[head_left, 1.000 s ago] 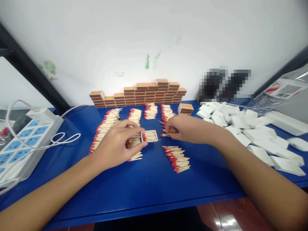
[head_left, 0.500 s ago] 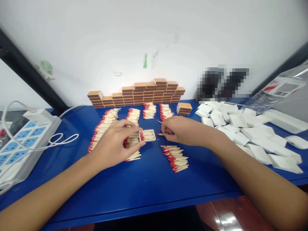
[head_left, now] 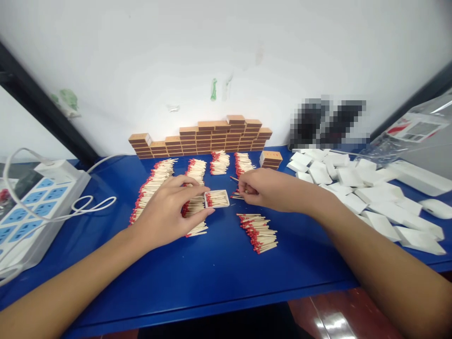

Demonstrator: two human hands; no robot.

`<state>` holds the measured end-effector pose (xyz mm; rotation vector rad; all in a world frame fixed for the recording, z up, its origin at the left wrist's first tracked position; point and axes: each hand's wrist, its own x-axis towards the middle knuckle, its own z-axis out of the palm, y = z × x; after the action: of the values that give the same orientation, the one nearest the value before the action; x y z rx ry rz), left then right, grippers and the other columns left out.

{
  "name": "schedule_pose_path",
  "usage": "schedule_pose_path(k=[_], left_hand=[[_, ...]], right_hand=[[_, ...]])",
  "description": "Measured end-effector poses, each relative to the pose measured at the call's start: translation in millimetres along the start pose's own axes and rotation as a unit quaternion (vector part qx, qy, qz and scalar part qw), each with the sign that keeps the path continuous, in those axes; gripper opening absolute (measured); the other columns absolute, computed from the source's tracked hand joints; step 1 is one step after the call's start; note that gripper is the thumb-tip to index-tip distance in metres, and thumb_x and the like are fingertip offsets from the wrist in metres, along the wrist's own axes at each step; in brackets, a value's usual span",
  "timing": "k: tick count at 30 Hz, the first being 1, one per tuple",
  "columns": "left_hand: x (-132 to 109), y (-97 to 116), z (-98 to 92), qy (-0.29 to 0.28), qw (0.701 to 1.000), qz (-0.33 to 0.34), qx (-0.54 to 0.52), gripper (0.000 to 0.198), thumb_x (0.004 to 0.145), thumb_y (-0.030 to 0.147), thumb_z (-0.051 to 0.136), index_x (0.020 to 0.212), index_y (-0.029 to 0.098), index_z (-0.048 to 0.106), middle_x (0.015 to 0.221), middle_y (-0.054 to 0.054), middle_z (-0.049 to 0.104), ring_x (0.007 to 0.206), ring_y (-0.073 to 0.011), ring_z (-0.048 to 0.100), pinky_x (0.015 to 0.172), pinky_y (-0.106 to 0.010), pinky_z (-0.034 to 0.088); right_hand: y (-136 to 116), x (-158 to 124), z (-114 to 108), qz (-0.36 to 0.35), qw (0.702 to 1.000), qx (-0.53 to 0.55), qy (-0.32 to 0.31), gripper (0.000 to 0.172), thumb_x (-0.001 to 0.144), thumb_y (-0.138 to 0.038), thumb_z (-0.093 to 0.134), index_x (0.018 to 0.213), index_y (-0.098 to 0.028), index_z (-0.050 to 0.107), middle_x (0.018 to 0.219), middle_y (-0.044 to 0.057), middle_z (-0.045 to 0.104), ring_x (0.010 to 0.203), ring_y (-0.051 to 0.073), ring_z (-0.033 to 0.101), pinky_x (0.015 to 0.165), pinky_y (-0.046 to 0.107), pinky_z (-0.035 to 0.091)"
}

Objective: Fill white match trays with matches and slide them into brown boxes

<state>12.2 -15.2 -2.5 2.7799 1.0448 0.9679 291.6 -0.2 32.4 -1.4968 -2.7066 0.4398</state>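
My left hand (head_left: 173, 205) rests on the table, thumb and index finger pinching the end of a white matchbox tray (head_left: 227, 205). Red-tipped matches (head_left: 216, 198) lie inside that tray. Just to its right is my right hand (head_left: 257, 188), its fingers curled and pinched on matches, mostly hidden by the hand. A few loose red-headed matches (head_left: 237, 195) poke out beside those fingertips. Below the right hand lies a pile of matches (head_left: 260, 233). More match rows stretch behind and under my left hand, such as the long left row (head_left: 150, 188).
Brown matchboxes (head_left: 212, 139) are stacked along the wall, with a small separate stack (head_left: 270, 160) at their right. Many white empty trays (head_left: 353, 183) are heaped on the right, near a white mouse (head_left: 437, 208). At left are a power strip (head_left: 45, 212) and looped white cable (head_left: 93, 203).
My right hand has shifted slightly, its fingers curling in more, and more match heads show beside them. The left hand and the tray have stayed in place.
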Motion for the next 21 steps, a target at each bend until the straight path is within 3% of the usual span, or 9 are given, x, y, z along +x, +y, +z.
schedule_pose_path(k=[21], left_hand=[[-0.3, 0.2, -0.8, 0.003, 1.0, 0.007, 0.003, 0.031, 0.093, 0.038, 0.074, 0.118, 0.02, 0.074, 0.109, -0.009, 0.076, 0.11, -0.0262, 0.07, 0.097, -0.043, 0.055]], right_hand=[[-5.9, -1.9, -3.3, 0.003, 0.999, 0.02, -0.025, 0.014, 0.09, -0.026, 0.06, 0.077, -0.021, 0.06, 0.075, 0.002, 0.067, 0.063, 0.014, 0.053, 0.059, 0.029, 0.033]])
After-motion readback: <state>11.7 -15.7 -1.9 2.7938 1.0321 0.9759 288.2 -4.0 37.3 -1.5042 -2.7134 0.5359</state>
